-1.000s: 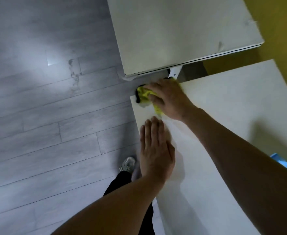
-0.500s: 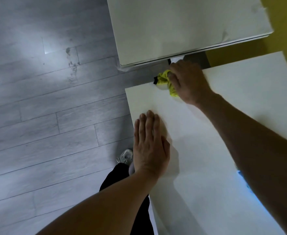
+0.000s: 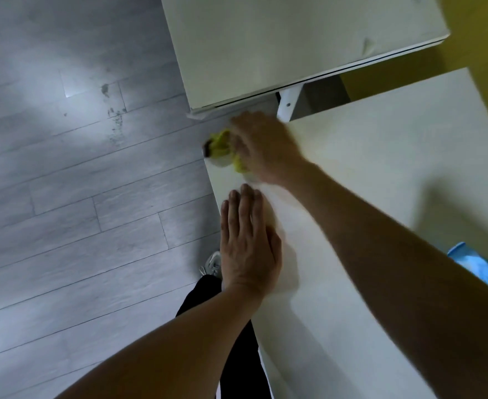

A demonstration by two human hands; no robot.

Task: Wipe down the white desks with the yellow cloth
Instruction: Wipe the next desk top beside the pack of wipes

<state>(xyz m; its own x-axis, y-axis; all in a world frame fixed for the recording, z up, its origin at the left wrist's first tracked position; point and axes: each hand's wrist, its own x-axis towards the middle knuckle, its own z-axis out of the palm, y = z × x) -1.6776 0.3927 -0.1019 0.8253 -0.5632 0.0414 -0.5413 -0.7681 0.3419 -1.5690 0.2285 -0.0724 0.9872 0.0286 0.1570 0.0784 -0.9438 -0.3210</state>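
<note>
Gripping the yellow cloth [image 3: 221, 144] at the near white desk [image 3: 381, 174] corner, right hand [image 3: 261, 146]; left hand [image 3: 247, 243] flat.

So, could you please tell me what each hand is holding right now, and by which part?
The right hand grips the bunched yellow cloth by its near side at the white desk's corner. The left hand lies flat on it, holding nothing.

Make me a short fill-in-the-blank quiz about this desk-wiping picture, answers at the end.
1. The right hand holds a cloth whose colour is ____.
2. The left hand lies ____ on the near desk.
3. The cloth is at the near desk's far-____ corner.
4. The floor is made of grey ____.

Answers: yellow; flat; left; planks
</note>
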